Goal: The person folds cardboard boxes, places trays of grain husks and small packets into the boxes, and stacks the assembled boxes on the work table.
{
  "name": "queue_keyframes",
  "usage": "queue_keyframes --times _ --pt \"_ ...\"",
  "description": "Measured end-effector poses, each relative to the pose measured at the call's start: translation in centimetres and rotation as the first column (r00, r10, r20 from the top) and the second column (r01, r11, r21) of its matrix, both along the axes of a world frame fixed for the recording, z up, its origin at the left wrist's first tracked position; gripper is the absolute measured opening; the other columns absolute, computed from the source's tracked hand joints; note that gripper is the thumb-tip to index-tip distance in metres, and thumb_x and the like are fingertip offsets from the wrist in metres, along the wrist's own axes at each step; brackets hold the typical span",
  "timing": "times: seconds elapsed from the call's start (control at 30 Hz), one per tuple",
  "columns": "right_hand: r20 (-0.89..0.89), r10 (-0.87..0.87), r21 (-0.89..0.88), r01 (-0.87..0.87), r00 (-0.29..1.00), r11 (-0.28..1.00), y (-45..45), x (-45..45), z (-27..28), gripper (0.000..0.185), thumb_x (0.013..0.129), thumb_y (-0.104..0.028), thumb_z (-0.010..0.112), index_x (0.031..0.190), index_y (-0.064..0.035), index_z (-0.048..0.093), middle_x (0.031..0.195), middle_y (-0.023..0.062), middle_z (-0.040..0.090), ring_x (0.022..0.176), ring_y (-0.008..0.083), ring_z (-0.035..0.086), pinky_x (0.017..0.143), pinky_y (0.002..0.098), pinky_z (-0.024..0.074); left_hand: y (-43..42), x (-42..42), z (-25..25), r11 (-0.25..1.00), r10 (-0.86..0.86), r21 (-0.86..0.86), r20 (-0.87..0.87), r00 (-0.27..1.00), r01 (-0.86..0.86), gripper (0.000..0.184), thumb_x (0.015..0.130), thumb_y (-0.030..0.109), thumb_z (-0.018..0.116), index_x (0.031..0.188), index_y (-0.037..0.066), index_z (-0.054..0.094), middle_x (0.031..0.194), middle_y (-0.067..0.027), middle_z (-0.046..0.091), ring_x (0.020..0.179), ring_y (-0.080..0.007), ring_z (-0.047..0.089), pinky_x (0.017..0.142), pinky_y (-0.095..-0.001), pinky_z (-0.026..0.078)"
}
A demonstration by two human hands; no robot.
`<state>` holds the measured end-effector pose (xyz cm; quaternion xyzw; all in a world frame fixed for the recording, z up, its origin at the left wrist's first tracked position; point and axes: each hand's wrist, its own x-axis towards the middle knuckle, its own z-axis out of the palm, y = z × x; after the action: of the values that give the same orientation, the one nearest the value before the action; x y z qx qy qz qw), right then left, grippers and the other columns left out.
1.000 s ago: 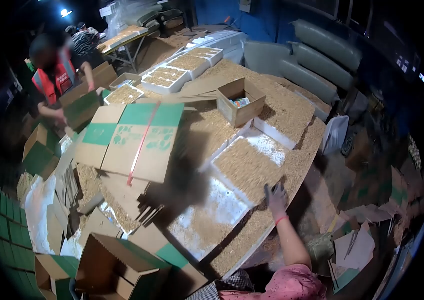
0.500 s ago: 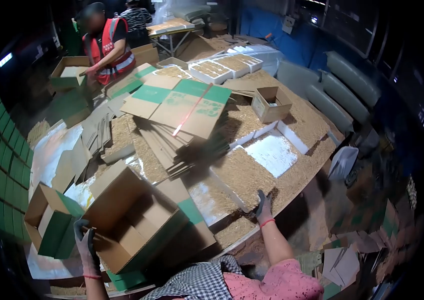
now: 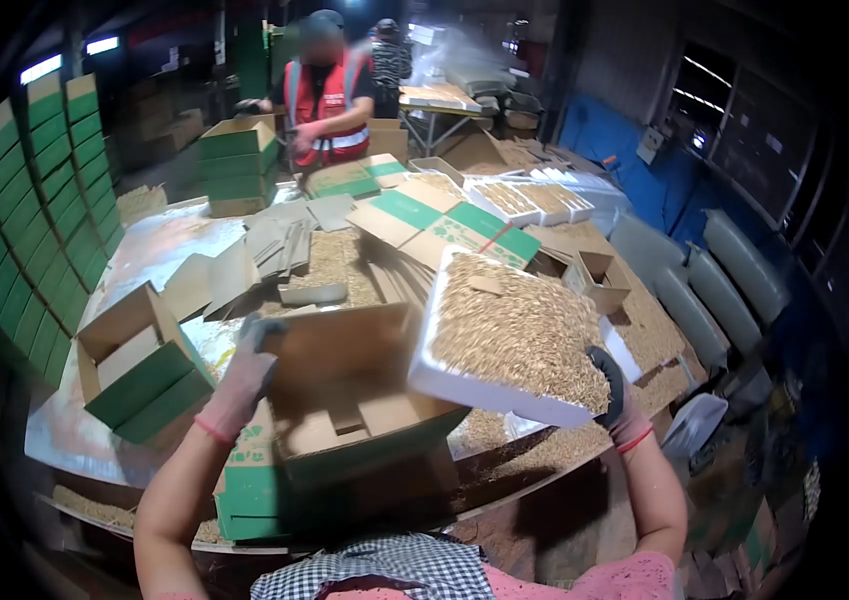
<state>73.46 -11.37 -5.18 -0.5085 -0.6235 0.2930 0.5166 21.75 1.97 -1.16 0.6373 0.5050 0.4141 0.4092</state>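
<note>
My gloved left hand (image 3: 250,365) has its fingers closed on the upper left edge of an open cardboard box (image 3: 364,445), which has cardboard flaps inside. With my gloved right hand (image 3: 616,390) I grip the right side of a white foam tray (image 3: 504,400). The tray is tilted beside and partly over the box's right edge. Brown grain-like material (image 3: 514,320) fills it, with a small cardboard-coloured piece on top.
Left of the box stands a smaller green box (image 3: 139,370). Folded cardboard (image 3: 424,225) lies behind. A co-worker in a red vest (image 3: 329,110) stands across the table by stacked boxes (image 3: 237,165). Grey sacks (image 3: 714,290) are at the right, filled trays (image 3: 529,200) further back.
The tray has been lifted off the table and brought left to the box by my right hand. My left hand came into view and stays at the box edge. The view has swung left and up.
</note>
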Motion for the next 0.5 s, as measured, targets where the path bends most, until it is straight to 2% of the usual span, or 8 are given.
queue_keyframes --times 0.03,0.1,0.13,0.17,0.2,0.27,0.37,0.5 --pt "0.353 -0.036 0.148 -0.018 0.935 0.989 0.9 -0.7 1.8 0.043 0.091 -0.013 0.058 0.13 -0.0022 0.045 0.125 0.012 0.055 0.117 0.0254 0.054 0.102 0.0375 0.0419 0.8 0.6 -0.4 0.988 0.017 0.154 -0.097 0.995 -0.001 0.051 0.061 -0.001 0.043 0.11 0.004 0.054 0.129 -0.0174 0.044 0.133 -0.031 0.033 0.108 -0.0284 0.025" --pt "0.361 0.181 -0.097 -0.156 0.915 0.983 3.3 -3.8 6.9 0.044 0.088 -0.006 0.06 0.129 -0.0017 0.046 0.123 0.0116 0.056 0.115 0.0252 0.054 0.102 0.0364 0.041 1.2 1.9 0.5 0.947 -0.047 0.309 -0.143 0.989 0.09 0.052 0.06 -0.001 0.043 0.111 0.005 0.054 0.129 -0.0183 0.041 0.131 -0.0334 0.034 0.109 -0.0304 0.025" --pt "0.773 0.096 0.241 -0.431 0.627 0.869 4.6 -4.7 8.6 0.049 0.089 -0.014 0.062 0.133 -0.0031 0.042 0.129 0.013 0.051 0.117 0.0229 0.051 0.103 0.0352 0.0384 1.2 2.8 0.3 0.943 0.003 0.331 -0.142 0.99 0.045 0.053 0.06 -0.002 0.044 0.112 0.005 0.054 0.132 -0.0179 0.04 0.132 -0.0332 0.032 0.11 -0.0324 0.025" --pt "0.775 0.105 0.24 -0.444 0.623 0.863 5.6 -6.7 9.9 0.049 0.089 -0.014 0.062 0.133 -0.0031 0.042 0.129 0.013 0.051 0.117 0.0229 0.051 0.103 0.0352 0.0384 1.4 3.1 0.2 0.939 -0.013 0.335 -0.176 0.984 0.072 0.054 0.061 -0.004 0.045 0.114 0.004 0.054 0.136 -0.0176 0.037 0.134 -0.0328 0.031 0.111 -0.0332 0.024" --pt "0.298 0.325 -0.155 -0.29 0.898 0.944 6.6 -9.8 10.8 0.057 0.089 -0.019 0.063 0.137 -0.0029 0.037 0.133 0.0137 0.047 0.12 0.0226 0.048 0.106 0.0353 0.0356 0.9 3.3 0.7 0.953 -0.045 0.292 -0.122 0.992 0.079 0.055 0.063 -0.004 0.045 0.117 0.003 0.054 0.137 -0.0176 0.036 0.135 -0.0326 0.03 0.111 -0.0329 0.024" --pt "-0.299 0.298 -0.521 -0.417 0.907 0.745 8.1 -15.8 10.2 0.073 0.088 -0.03 0.064 0.143 -0.002 0.025 0.139 0.0145 0.038 0.127 0.0226 0.041 0.108 0.035 0.0315 0.0 3.4 0.5 0.951 -0.073 0.3 -0.002 0.997 0.07 0.055 0.067 -0.006 0.045 0.12 0.002 0.054 0.138 -0.0182 0.037 0.135 -0.0321 0.03 0.111 -0.0323 0.025" --pt "-0.367 0.446 -0.587 -0.575 0.816 0.57 11.6 -20.1 4.5 0.085 0.088 -0.034 0.063 0.146 -0.0002 0.011 0.142 0.0147 0.033 0.127 0.0227 0.036 0.107 0.0339 0.0318 -1.5 0.6 0.7 0.97 -0.038 0.242 -0.005 0.999 0.038 0.053 0.065 -0.008 0.042 0.115 0.001 0.058 0.128 -0.0156 0.047 0.128 -0.0293 0.039 0.109 -0.0311 0.028" --pt "0.541 0.706 -0.685 -0.247 0.457 0.685 17.1 -23.9 -1.0 0.055 0.083 -0.04 0.061 0.118 0.0011 0.049 0.116 0.0187 0.056 0.104 0.0315 0.055 0.09 0.0376 0.0445 -1.3 -4.4 -4.0 0.973 0.038 0.228 -0.008 0.999 -0.035 0.058 0.06 -0.007 0.038 0.116 -0.001 0.057 0.123 -0.0122 0.05 0.121 -0.0244 0.044 0.106 -0.0266 0.028"
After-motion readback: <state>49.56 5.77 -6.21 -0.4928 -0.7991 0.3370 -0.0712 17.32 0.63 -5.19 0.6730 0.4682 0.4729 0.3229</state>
